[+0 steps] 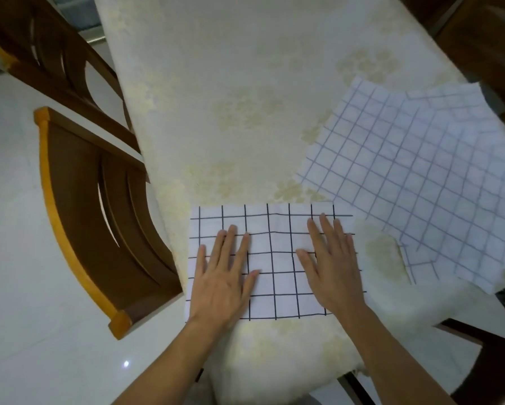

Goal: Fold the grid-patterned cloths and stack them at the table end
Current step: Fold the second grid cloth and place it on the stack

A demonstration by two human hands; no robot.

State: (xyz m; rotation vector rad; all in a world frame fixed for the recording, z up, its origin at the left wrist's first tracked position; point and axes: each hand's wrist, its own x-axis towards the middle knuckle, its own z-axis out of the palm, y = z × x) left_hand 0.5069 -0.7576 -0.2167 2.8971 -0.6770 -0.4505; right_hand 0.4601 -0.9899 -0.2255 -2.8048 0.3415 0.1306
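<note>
Head view, left edge: two wooden chairs [99,217] stand beside the table [216,97], which wears a cream flowered cover.
Left hand [225,276]: lies flat, fingers straight and spread, pressing the left half of the black-grid cloth [274,238]; it holds nothing.
Black-grid cloth: a neat rectangle at lower centre of the frame, squared to the near table edge, lying under both palms.
Right hand [330,264]: also flat with fingers apart, pressing the cloth's right half, close to its right edge.
Blue-grid cloth [415,176]: spread loose at right of the frame, skewed, rumpled and apart from the black-grid one; its lower corner droops past the table edge.
Progress: early, by my reading. One cloth looks part-folded and is being smoothed; the blue-grid one seems unfolded, and no stack shows yet.
Hard to tell: how many layers the black-grid cloth has; whether the blue-grid fabric is one piece or two overlapping, since a second edge shows at its upper right; the far table end is cut off at the top of the frame.
</note>
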